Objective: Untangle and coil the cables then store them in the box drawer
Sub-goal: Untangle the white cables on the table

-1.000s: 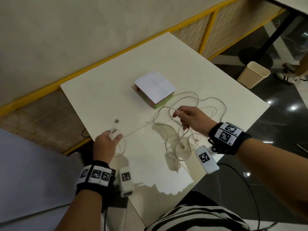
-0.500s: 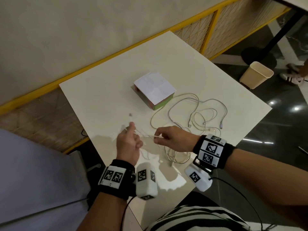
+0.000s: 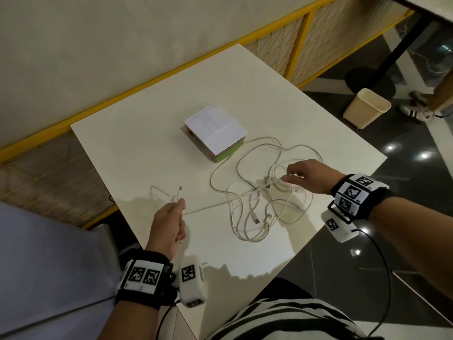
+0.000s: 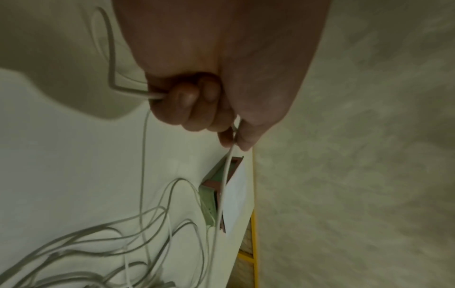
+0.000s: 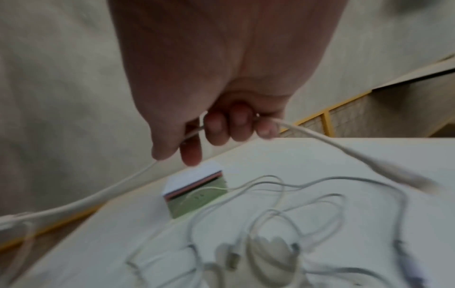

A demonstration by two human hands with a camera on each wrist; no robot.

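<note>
Two hands share one white cable. The left hand point(image 3: 169, 223), near the front-left edge of the worktop point(image 3: 137, 153), has its fingers point(image 4: 187, 101) curled round a small loop of that cable while thumb and forefinger pinch the run leading away; a plug end point(image 3: 179, 188) stands up just above the fist. The right hand point(image 3: 308, 175), over the right side of the worktop, pinches the same cable point(image 3: 220, 204) between thumb and forefinger, its other fingers point(image 5: 216, 126) curled loosely under it — the stretch between the two hands hangs nearly straight.

Beneath and beside the right hand lies the tangle point(image 3: 257, 217), several white loops crossing one another, with at least three plugs showing among them. The box point(image 3: 215, 132) sits closed behind the tangle, one loop touching its green front corner; no drawer is seen pulled out.

Risks, as judged from this layout:
- Further pull on the held cable may tighten a crossing into a knot, since it passes through other loops.
- A snagged plug could drag the whole tangle toward the near edge and off the worktop.
- The loop against the box may tug the light box askew.
- The loop in the left hand could slip loose if tension rises.

Which cable each loose plug belongs to cannot be told.
</note>
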